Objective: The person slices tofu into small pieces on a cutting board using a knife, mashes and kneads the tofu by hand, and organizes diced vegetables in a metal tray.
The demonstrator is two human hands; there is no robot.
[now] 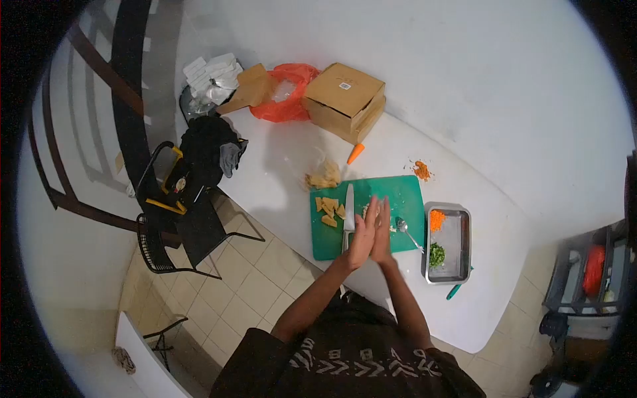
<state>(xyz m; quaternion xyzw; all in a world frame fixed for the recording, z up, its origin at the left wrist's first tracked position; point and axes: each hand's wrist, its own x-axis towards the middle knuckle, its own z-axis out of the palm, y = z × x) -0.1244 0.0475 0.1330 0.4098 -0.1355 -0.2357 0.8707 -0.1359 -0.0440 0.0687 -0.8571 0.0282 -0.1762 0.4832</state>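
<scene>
My left hand (361,241) and my right hand (382,233) are pressed palm to palm, fingers stretched out, above the green cutting board (411,196). Neither visibly holds anything. Just left of them a knife (350,205) lies on the board, its handle partly hidden by my left hand. Several golden-brown wedge-shaped pieces (330,207) are at the board's left side. Right of my hands, a metal spoon (409,233) rests on the board, its handle pointing toward the tray. Small pale chopped bits (365,209) show around my fingers, partly covered.
A metal tray (468,247) holds diced carrot (436,220) and chopped greens (436,255). Beside it lies a green handle (453,292). Beyond the board are a carrot (356,153), orange shavings (422,170), a clear bag of tan pieces (324,178), cardboard boxes (345,99) and a red bag (292,109).
</scene>
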